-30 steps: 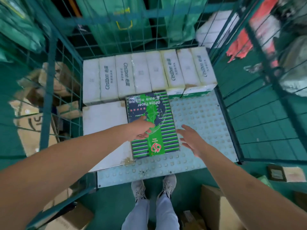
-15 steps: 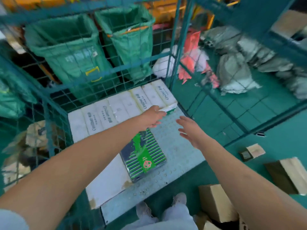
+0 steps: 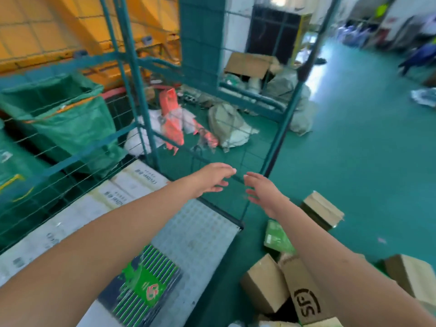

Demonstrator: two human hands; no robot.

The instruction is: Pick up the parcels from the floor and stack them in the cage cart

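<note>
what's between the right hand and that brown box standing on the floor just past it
Nothing visible. The right hand is open and empty in the air, and the brown box stands on bare green floor just beyond the wrist. The cart's mesh side lies to the hand's left, not between them.

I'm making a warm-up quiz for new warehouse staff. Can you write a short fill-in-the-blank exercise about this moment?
1. Both the left hand and the right hand hold ____.
2. The green striped paper pack lies on the floor of the cage ____.
3. The cardboard box on the green floor is printed with the letters ____.
4. The row of white packs stands along the cart's mesh wall, on the person's ____ side.

Missing words: nothing; cart; SF; left
</note>
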